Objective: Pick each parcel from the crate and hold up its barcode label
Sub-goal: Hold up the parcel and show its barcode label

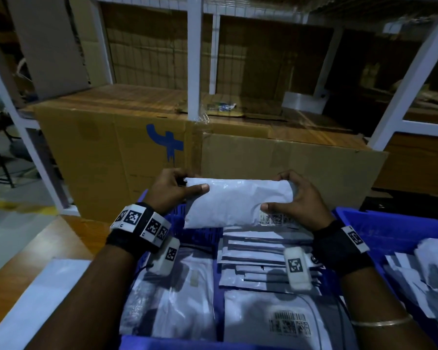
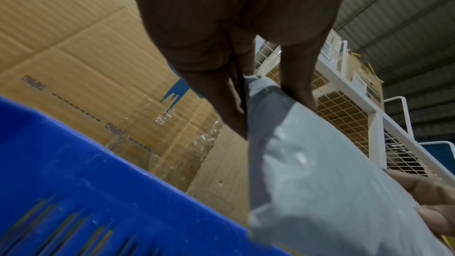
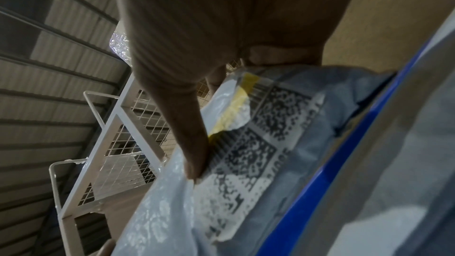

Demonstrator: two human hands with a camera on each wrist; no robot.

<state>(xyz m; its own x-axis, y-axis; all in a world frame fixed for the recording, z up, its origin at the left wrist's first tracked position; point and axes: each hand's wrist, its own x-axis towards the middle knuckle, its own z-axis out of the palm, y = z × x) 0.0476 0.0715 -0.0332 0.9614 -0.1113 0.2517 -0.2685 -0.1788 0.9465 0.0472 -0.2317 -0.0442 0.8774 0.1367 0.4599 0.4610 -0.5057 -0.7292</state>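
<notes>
Both hands, left hand (image 1: 173,189) and right hand (image 1: 297,198), pinch the grey parcel's (image 1: 238,203) ends above the crate (image 1: 379,228).

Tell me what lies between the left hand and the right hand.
Only the white parcel spans that stretch: the left hand pinches one end, the right hand the other. The head view shows it.

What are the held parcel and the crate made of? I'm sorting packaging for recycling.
The parcel looks like a thin grey-white plastic mailer: glossy and crinkled, it dents under the left hand and right hand. Its label seems to be matte printed paper, with one edge peeling. The crate looks like rigid moulded blue plastic, slotted and scuffed.
</notes>
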